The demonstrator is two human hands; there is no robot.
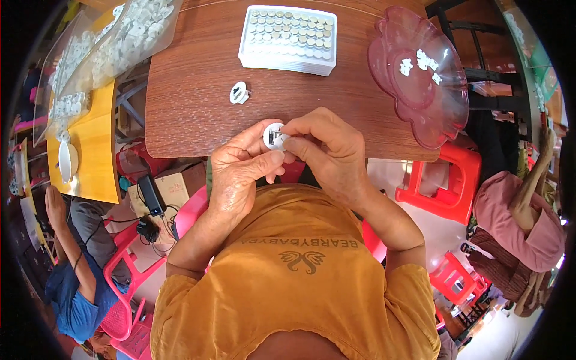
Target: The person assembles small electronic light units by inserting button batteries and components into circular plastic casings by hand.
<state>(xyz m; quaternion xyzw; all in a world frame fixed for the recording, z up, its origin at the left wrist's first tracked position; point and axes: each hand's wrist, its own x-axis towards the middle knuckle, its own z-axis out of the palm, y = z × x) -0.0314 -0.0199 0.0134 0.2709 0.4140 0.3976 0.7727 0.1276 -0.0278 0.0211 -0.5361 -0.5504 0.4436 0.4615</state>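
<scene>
Partly, the right hand's fingers (304, 125), their grip unclear, cover the white disc (274, 137) held by the left hand's fingers (267, 161).

A wood-grained brown table (192, 60) fills the far middle from where I stand, a yellow table (99, 174) to its left. A pink plastic chair (117, 315) sits near left; a red stool (467, 183) stands right, and the pale floor (498, 336) shines brightly near right.

Dark capital lettering (324, 243) crosses the mustard shirt (294, 294), beside a winged emblem (297, 259).
</scene>
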